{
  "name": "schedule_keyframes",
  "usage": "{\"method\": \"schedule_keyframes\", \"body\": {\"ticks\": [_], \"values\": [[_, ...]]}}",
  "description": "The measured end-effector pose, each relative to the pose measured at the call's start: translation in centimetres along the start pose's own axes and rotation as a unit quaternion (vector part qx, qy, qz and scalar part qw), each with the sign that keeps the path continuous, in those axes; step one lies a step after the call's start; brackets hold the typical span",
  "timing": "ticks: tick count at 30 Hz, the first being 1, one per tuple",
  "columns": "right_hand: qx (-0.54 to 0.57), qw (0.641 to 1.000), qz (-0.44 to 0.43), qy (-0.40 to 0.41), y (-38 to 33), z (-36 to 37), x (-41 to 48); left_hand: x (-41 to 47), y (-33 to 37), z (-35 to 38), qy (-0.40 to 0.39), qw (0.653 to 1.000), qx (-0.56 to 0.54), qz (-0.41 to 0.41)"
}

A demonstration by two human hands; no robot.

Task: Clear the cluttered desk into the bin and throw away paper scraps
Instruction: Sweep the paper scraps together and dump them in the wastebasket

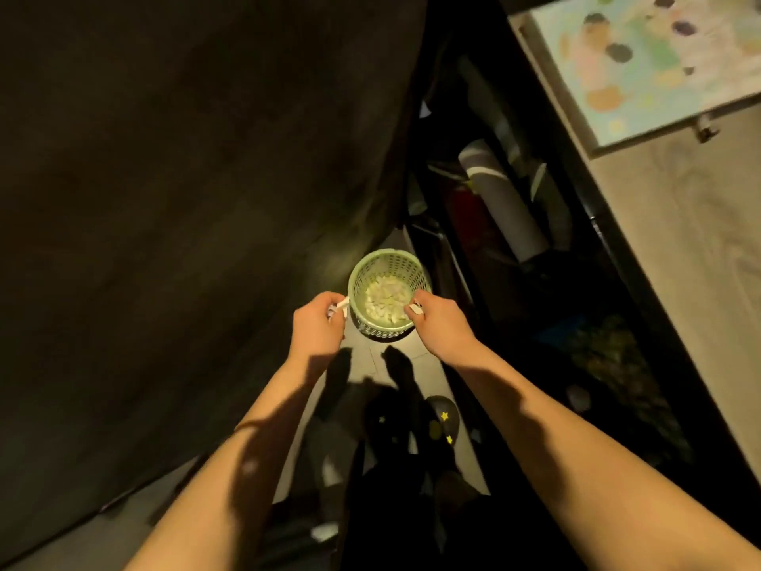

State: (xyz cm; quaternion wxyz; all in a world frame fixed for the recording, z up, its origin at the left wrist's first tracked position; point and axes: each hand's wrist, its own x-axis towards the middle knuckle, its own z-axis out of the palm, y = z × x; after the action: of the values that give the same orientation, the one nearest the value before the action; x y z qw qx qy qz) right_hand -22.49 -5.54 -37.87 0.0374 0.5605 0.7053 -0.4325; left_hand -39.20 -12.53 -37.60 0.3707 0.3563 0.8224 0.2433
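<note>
A small light-green mesh bin stands on the floor below me, holding several white paper scraps. My left hand hovers at the bin's left rim, closed on crumpled white paper scraps. My right hand is over the bin's right rim, pinching a small white paper scrap between its fingertips. Both forearms reach down from the bottom of the frame.
A dark cloth surface fills the left side. To the right runs a dark shelf with rolled items, and beyond it a beige desk top with a colourful picture board. A dark slipper with yellow stars rests on the floor.
</note>
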Motion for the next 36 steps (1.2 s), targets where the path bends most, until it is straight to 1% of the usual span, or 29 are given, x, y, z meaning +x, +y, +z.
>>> {"method": "schedule_keyframes", "body": {"ticks": [6, 11, 16, 22, 23, 26, 28, 33, 36], "values": [[-0.028, 0.999, 0.025, -0.011, 6.0, 5.3, 6.3, 3.8, -5.4, 5.8, -0.008, 1.0, 0.005, -0.018], [-0.056, 0.998, 0.023, -0.017, 9.8, 8.9, 11.5, 8.2, -9.1, 9.5, -0.026, 0.998, 0.053, 0.004], [-0.051, 0.998, 0.033, 0.019, 11.6, 11.5, 16.5, 12.1, -11.6, 11.8, -0.025, 0.995, 0.082, 0.04], [-0.049, 0.996, 0.018, 0.07, 12.5, 12.9, 21.5, 15.7, -13.5, 14.5, -0.035, 0.993, 0.087, 0.078], [-0.048, 0.997, 0.015, 0.067, 12.7, 13.1, 22.0, 16.1, -13.7, 14.9, -0.035, 0.992, 0.088, 0.083], [-0.031, 0.999, 0.009, -0.003, 13.1, 13.4, 22.8, 17.2, -13.6, 15.9, -0.035, 0.99, 0.097, 0.092], [-0.023, 0.999, 0.005, -0.024, 13.5, 13.4, 22.9, 17.9, -13.5, 16.6, -0.039, 0.988, 0.111, 0.1], [-0.055, 0.998, 0.005, 0.036, 15.0, 12.9, 22.4, 18.7, -13.3, 17.5, -0.057, 0.983, 0.137, 0.11], [-0.047, 0.996, 0.006, 0.082, 15.5, 12.5, 21.7, 19.2, -13.1, 18.0, -0.058, 0.977, 0.16, 0.13]]}}
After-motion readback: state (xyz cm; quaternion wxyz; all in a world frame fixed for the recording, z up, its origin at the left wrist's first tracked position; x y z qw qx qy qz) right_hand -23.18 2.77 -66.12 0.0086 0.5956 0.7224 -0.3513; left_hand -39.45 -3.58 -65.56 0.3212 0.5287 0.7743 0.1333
